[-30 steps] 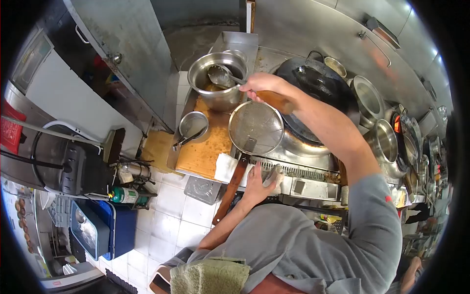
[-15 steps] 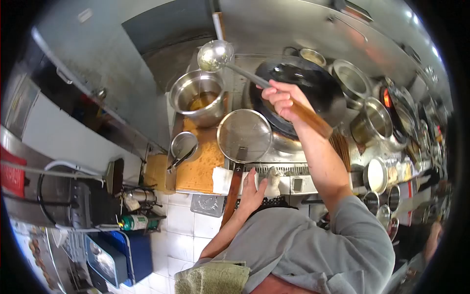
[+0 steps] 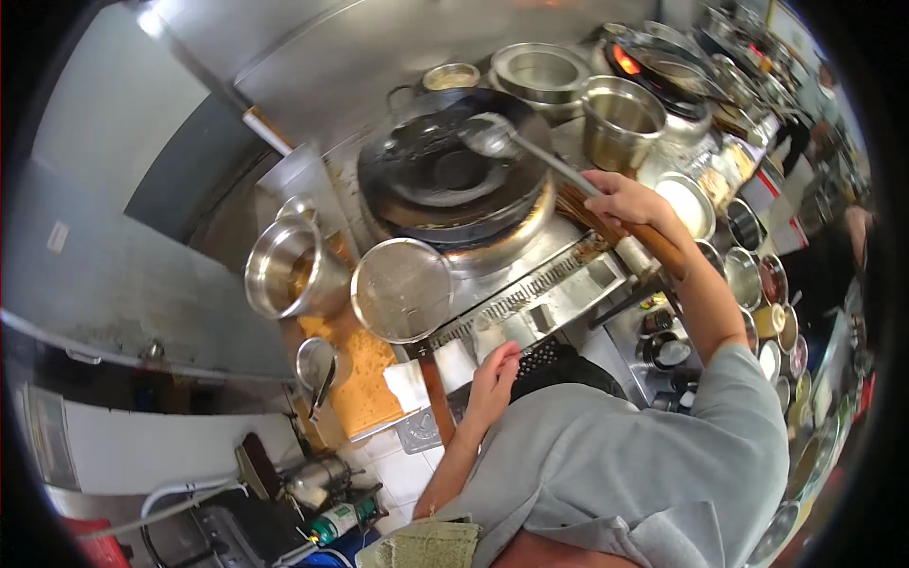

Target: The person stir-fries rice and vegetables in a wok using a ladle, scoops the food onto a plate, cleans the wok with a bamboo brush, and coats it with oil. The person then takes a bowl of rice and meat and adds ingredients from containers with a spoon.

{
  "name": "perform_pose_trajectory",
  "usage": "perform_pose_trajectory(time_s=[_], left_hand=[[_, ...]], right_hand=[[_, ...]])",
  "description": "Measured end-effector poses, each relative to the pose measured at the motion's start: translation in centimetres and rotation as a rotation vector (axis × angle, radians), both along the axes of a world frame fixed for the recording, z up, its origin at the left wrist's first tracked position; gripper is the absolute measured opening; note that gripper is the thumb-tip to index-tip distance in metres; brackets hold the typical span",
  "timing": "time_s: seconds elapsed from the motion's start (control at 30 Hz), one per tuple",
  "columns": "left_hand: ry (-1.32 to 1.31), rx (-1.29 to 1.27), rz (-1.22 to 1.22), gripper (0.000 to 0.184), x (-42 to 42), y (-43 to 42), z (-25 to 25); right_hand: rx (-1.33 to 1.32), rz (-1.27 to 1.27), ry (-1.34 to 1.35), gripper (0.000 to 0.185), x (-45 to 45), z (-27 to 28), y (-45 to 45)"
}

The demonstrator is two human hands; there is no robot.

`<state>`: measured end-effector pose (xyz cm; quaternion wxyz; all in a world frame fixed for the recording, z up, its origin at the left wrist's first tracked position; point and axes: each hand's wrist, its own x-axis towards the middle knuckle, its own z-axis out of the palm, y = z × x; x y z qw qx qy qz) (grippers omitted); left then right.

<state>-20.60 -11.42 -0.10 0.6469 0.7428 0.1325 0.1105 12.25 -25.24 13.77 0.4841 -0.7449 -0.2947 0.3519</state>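
My right hand (image 3: 625,202) is wrapped around the long handle of a metal ladle (image 3: 549,159). The ladle's bowl hangs over a large black wok (image 3: 417,185) on the stove. Close to the stove's front edge, my left hand (image 3: 492,381) is empty, its fingers loosely stretched out. Beside its fingertips lies a crumpled whitish cloth (image 3: 488,334). A round mesh strainer (image 3: 403,290) rests left of the wok, and its wooden handle (image 3: 437,393) runs down past my left hand.
At the left stands a steel pot (image 3: 298,270) of brownish liquid, with a small steel cup (image 3: 316,363) nearer me. Behind the wok are nested steel bowls (image 3: 540,71); a tall steel pot (image 3: 620,123) is at its right. Several ingredient containers (image 3: 743,275) line the right side.
The view has turned to the right. My right hand has carried the ladle from above the liquid pot to over the wok. The spread fingers of my left hand have come closer together.
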Motion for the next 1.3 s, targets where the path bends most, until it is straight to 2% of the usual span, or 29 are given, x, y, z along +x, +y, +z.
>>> perform_pose_trajectory(time_s=[0.07, 0.1, 0.13, 0.17, 0.2, 0.27, 0.3, 0.33, 0.47, 0.53, 0.67, 0.73, 0.8, 0.83, 0.93, 0.97, 1.0, 1.03, 1.07, 1.13, 1.17, 1.2, 1.27, 1.3], left_hand=[[0.010, 0.067, -0.208, 0.033, 2.5, -1.6, 1.3], [0.040, 0.155, -0.318, 0.036, 4.0, -2.5, 0.6], [0.044, 0.246, -0.414, 0.037, 4.9, -3.7, 0.3], [0.040, 0.344, -0.512, 0.039, 6.3, -4.7, 0.3], [0.034, 0.449, -0.620, 0.041, 7.7, -5.8, 0.2], [0.099, 0.430, -0.702, 0.047, 9.8, -8.2, -0.8], [0.117, 0.387, -0.714, 0.047, 10.7, -9.6, -1.6], [0.134, 0.342, -0.734, 0.047, 11.9, -11.0, -2.5], [0.331, 0.508, -0.892, 0.052, 16.6, -16.1, -6.8], [0.391, 0.613, -0.949, 0.053, 19.2, -17.8, -9.9], [0.430, 0.826, -1.073, 0.053, 23.2, -19.6, -13.5], [0.427, 0.962, -1.178, 0.054, 25.5, -20.4, -15.6], [0.370, 1.125, -1.263, 0.053, 28.2, -20.6, -19.2], [0.337, 1.206, -1.294, 0.053, 29.1, -20.5, -20.1], [0.240, 1.288, -1.041, 0.055, 31.1, -20.2, -21.6], [0.230, 1.251, -1.012, 0.057, 32.0, -20.3, -22.4], [0.230, 1.204, -0.975, 0.058, 32.7, -20.5, -23.6], [0.240, 1.150, -0.931, 0.059, 33.1, -20.7, -25.1], [0.280, 1.205, -0.946, 0.060, 33.9, -20.9, -26.8], [0.371, 1.314, -0.947, 0.063, 35.6, -21.3, -31.4], [0.225, 1.285, -0.776, 0.057, 35.2, -20.5, -34.5], [0.321, 1.314, -0.876, 0.054, 35.0, -20.6, -33.8], [0.524, 1.354, -1.061, 0.049, 34.8, -21.1, -30.3], [0.507, 1.359, -1.060, 0.047, 35.0, -21.1, -30.5]], right_hand=[[0.099, -0.007, 0.319, 0.040, -0.2, -0.4, -1.9], [0.141, -0.029, 0.351, 0.044, -0.6, -0.8, -1.5], [0.053, -0.034, 0.153, 0.046, 0.4, -3.5, -0.3], [-0.056, 0.014, -0.163, 0.055, 0.1, -3.4, 1.2], [0.046, 0.046, -0.819, 0.055, 2.4, -8.6, 3.2], [-0.250, 0.147, -0.844, 0.037, 2.7, -8.2, 4.4], [-0.242, 0.236, -0.918, 0.034, 2.6, -7.6, 3.7], [-0.272, 0.298, -0.896, 0.034, 1.8, -5.1, 2.4], [-0.283, 0.326, -0.796, 0.048, 2.6, -5.1, 0.7], [-0.237, 0.187, -0.727, 0.041, 2.2, -4.4, -1.3], [-0.038, -0.075, -0.662, 0.061, 0.7, -2.8, -9.6], [0.191, -0.254, -0.571, 0.060, -1.7, -2.0, -15.9], [0.248, -0.411, -0.519, 0.057, -5.7, -2.4, -22.0], [0.234, -0.463, -0.441, 0.056, -7.2, -4.1, -24.5], [0.106, -0.614, -0.242, 0.052, -14.6, -8.6, -32.2], [0.008, -0.762, -0.159, 0.048, -18.7, -8.8, -34.0], [-0.093, -0.894, -0.189, 0.046, -22.0, -12.1, -35.6], [-0.089, -1.043, -0.039, 0.046, -26.2, -11.8, -36.5], [-0.089, -1.169, 0.018, 0.046, -30.0, -13.9, -37.3], [-0.097, -1.528, 0.197, 0.042, -37.3, -14.8, -36.4], [-0.034, -1.699, 0.303, 0.041, -40.2, -15.1, -35.4], [0.086, -1.863, 0.337, 0.040, -43.0, -16.9, -34.3], [0.105, -2.039, 0.403, 0.036, -47.0, -18.7, -32.0], [0.125, -2.080, 0.444, 0.035, -48.6, -20.3, -31.1]])
